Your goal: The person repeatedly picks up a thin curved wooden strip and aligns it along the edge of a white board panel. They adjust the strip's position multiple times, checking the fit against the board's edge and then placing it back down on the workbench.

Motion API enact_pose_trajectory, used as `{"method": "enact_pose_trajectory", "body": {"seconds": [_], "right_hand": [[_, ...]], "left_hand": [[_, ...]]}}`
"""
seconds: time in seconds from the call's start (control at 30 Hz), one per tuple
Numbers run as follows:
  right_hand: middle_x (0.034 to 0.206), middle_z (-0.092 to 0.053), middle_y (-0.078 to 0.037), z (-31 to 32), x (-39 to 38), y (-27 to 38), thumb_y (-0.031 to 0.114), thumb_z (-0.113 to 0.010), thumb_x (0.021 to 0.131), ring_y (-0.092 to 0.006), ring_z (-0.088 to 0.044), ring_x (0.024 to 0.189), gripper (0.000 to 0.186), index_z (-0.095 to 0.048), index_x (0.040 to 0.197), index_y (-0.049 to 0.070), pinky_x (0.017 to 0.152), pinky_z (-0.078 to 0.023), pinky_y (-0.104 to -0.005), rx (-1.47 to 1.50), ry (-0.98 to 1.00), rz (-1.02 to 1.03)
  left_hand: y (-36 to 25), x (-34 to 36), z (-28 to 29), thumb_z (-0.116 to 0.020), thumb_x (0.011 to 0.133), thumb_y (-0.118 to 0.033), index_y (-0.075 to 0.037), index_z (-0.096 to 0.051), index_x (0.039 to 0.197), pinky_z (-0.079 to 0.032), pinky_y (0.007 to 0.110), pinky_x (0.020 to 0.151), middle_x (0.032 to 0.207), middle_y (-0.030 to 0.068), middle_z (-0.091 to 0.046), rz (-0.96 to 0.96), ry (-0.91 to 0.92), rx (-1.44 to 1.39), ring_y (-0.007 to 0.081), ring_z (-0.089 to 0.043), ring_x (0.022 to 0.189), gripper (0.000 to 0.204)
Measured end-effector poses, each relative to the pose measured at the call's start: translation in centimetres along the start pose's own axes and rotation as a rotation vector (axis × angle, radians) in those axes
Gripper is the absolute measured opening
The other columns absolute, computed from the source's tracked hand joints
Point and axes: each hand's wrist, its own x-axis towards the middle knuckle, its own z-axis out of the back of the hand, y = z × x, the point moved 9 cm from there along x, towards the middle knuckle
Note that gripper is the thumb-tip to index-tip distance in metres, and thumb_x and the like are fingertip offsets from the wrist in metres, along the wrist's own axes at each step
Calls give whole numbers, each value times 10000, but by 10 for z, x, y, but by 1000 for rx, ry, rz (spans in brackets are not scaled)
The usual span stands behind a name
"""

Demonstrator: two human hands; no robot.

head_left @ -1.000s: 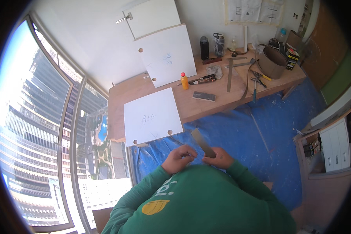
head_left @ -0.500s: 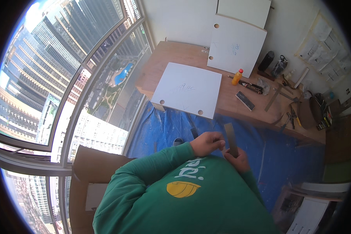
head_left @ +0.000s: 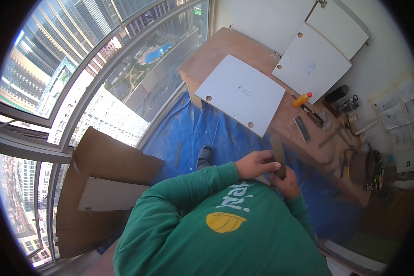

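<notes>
My right hand [head_left: 286, 183] is closed on a narrow olive-brown strip [head_left: 277, 151], which stands up from it in front of my belly. My left hand [head_left: 257, 164] is curled against the same strip from the left, its thumb lying across it and its other fingertips partly hidden. Beyond the strip, a white panel [head_left: 239, 83] with two round holes and pencil marks lies on the wooden bench [head_left: 211, 50]; an orange bottle [head_left: 301, 99] stands to its right, near a dark block [head_left: 301, 129] and assorted hand tools [head_left: 315, 116].
More white panels [head_left: 310, 64] lean on the wall at the bench's back. Brown boards [head_left: 78, 170] lean at the windows [head_left: 41, 87] on my left. A blue sheet [head_left: 170, 129] covers the floor, with my slippered foot [head_left: 203, 157] on it. Several tools and containers crowd the bench's right.
The view has swung toward the windows, bringing the leaning brown boards and my foot into sight. My left hand has moved across onto the strip in my right hand.
</notes>
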Motion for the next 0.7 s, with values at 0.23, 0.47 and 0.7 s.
{"method": "enact_pose_trajectory", "body": {"seconds": [0.23,0.47,0.7], "right_hand": [[826,-643,-25,-7,9,-2,143,-779,893,-111,-634,717,291,-637,1099,-6,642,-508,-281,-96,44,-61],[837,-623,-12,11,17,-15,223,-856,849,-108,-564,710,339,-662,1025,8,639,-470,-294,-381,-30,63],[771,-559,26,63,-7,-75,284,-900,817,-87,-496,703,370,-665,943,27,615,-415,-289,-368,-107,-201]], "left_hand": [[-7,-4,15,-632,1063,-208,3,-631,1319,-561,341,939,1152,100,-728,16,-100,-34,167,-684,1042,332],[-16,-6,74,-609,1069,-190,35,-635,1311,-566,344,925,1141,105,-748,-124,-453,-96,172,-697,1040,332],[-18,-46,173,-594,1062,-152,44,-628,1331,-554,350,961,1109,114,-745,-121,-734,-108,177,-688,1064,335]]}}
